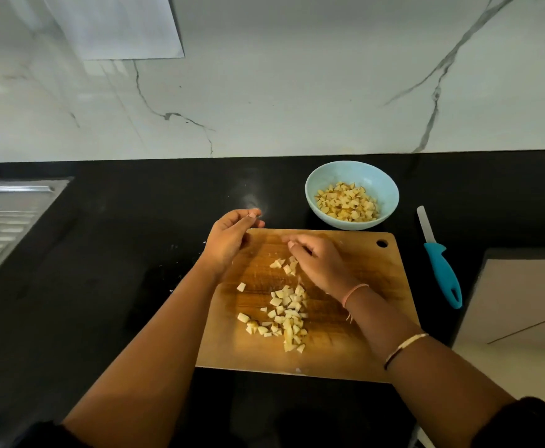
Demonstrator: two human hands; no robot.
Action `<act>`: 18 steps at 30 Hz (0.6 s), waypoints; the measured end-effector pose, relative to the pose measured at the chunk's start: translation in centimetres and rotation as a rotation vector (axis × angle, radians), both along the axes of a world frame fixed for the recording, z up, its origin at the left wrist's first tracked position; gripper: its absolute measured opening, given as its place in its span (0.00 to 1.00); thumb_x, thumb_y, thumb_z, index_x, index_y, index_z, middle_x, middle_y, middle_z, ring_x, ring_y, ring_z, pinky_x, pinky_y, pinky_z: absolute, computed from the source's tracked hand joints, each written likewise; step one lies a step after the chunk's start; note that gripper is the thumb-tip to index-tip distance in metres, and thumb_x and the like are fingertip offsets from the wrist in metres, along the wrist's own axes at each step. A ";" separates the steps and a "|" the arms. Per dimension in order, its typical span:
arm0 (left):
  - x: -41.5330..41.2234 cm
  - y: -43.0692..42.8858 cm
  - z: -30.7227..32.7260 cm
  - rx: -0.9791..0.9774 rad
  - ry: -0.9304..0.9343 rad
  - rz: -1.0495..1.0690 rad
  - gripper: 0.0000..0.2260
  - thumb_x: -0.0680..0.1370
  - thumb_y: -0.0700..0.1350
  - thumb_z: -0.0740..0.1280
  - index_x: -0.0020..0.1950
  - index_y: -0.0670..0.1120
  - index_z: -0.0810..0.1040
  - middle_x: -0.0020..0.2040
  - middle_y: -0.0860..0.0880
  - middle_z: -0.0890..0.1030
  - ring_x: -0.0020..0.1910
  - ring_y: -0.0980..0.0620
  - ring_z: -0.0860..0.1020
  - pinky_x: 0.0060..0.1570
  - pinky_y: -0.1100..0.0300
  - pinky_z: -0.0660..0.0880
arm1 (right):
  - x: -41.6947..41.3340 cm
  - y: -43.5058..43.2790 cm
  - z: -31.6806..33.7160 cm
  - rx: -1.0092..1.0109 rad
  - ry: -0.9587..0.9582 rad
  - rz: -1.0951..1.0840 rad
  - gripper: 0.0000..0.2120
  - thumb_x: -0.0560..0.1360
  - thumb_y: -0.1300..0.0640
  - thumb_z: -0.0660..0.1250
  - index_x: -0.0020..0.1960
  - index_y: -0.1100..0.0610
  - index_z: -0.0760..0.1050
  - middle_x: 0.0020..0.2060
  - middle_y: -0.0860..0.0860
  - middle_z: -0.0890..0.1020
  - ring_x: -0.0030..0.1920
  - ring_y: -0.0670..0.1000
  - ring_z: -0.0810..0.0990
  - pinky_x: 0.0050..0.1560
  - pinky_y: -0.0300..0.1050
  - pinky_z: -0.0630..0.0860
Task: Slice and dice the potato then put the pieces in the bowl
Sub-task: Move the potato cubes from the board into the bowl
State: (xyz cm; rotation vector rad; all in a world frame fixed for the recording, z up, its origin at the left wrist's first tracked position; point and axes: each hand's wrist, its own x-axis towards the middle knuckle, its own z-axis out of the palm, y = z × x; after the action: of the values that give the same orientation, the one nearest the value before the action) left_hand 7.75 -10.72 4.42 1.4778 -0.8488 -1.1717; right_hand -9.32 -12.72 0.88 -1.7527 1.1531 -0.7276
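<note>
The diced potato pieces (285, 313) lie mostly in a loose heap on the middle of the wooden cutting board (361, 344), with 1 stray cube off to the heap's left and a smaller group (283, 266) nearer the board's far edge. More potato dice (345, 202) already fill the bottom of the pale blue bowl (373, 180), which stands on the black surface (135, 253) just beyond the board's far right corner. The right hand (321, 263) is over the far half of the board, palm down, its fingers loosely spread and reaching left above the smaller group; it is blurred, and whether the fingertips touch the pieces cannot be told. The left hand (229, 240) is at the board's far left corner, cupped and relaxed with the fingers lightly curled, gripping nothing that shows. A thin pink thread (355, 291) circles the right wrist and a pale bangle (407, 345) sits further up that forearm. To the right of the board, apart from it, a knife (439, 263) with a white blade and a blue handle lies flat. Well to the left of the board is a ribbed steel drainer (6, 221). Beyond the board rises a white marble wall (264, 92) with grey veins.
</note>
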 end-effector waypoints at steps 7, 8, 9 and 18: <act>0.7 1.5 -2.1 0.036 -0.015 -0.033 0.09 0.82 0.41 0.59 0.53 0.46 0.80 0.49 0.45 0.81 0.47 0.54 0.78 0.50 0.61 0.75 | 0.0 2.8 -0.7 -0.250 0.247 0.328 0.15 0.79 0.55 0.63 0.64 0.56 0.76 0.61 0.51 0.79 0.62 0.48 0.76 0.62 0.40 0.72; 0.7 1.6 -2.4 0.029 -0.011 -0.028 0.10 0.82 0.40 0.59 0.54 0.45 0.80 0.52 0.44 0.81 0.48 0.53 0.78 0.51 0.61 0.75 | 0.1 3.5 -0.5 -0.299 0.254 0.331 0.16 0.78 0.55 0.63 0.64 0.57 0.76 0.60 0.51 0.79 0.60 0.49 0.76 0.62 0.41 0.73; 0.7 1.6 -2.6 0.021 0.003 -0.025 0.10 0.82 0.40 0.59 0.55 0.44 0.80 0.54 0.43 0.80 0.50 0.53 0.79 0.52 0.62 0.75 | 0.3 4.2 -0.2 -0.358 0.279 0.336 0.17 0.78 0.53 0.63 0.65 0.57 0.75 0.61 0.52 0.79 0.61 0.49 0.75 0.62 0.41 0.71; 1.0 1.5 -3.5 0.002 0.017 0.013 0.10 0.82 0.41 0.59 0.55 0.44 0.80 0.54 0.44 0.83 0.56 0.49 0.81 0.61 0.54 0.75 | 5.0 8.0 -2.0 -0.694 0.866 0.412 0.26 0.82 0.48 0.47 0.76 0.59 0.55 0.76 0.57 0.59 0.76 0.56 0.54 0.73 0.58 0.42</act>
State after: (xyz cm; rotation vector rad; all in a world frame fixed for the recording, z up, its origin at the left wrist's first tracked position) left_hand 8.78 -9.17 0.95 1.4710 -0.8253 -1.1737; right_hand -4.35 -4.73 -1.08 -2.9515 1.0466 -0.0652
